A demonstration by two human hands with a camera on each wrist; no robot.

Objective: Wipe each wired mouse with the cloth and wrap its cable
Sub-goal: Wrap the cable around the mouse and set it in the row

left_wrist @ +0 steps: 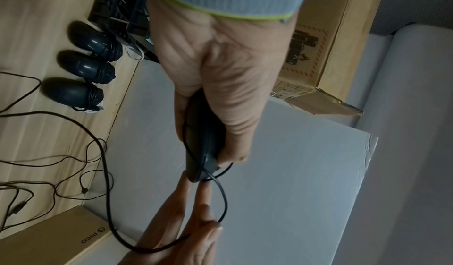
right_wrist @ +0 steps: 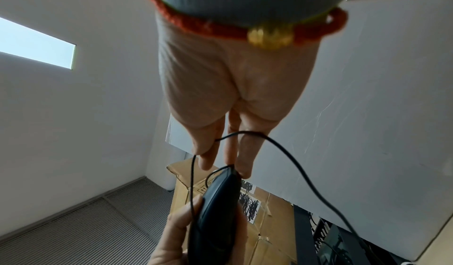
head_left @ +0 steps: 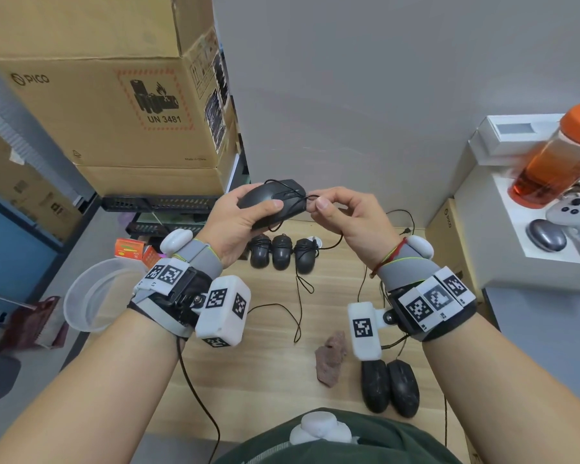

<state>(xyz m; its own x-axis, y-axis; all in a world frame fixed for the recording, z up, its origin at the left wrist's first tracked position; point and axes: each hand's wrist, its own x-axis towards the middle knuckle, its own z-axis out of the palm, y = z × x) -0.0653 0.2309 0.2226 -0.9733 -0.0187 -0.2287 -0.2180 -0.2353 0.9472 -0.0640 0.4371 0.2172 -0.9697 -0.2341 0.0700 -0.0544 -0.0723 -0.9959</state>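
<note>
Right hand (head_left: 345, 222): thumb and fingers (right_wrist: 206, 151) pinch the black cable (left_wrist: 221, 193) narrowly, just beside the front end of the mouse (head_left: 273, 202); left hand (head_left: 238, 226): fingers curled round the mouse body, held in the air above the worktop (head_left: 265, 363), long axis running left to right toward the right hand. On the worktop lie three wrapped mice (head_left: 282, 252) in a far row, two more mice (head_left: 390, 386) near the person, and one reddish cloth (head_left: 330, 360).

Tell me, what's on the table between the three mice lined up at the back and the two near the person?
In the head view, between the three mice and the two mice lie loose black cables and a crumpled reddish-brown cloth on the table.
</note>
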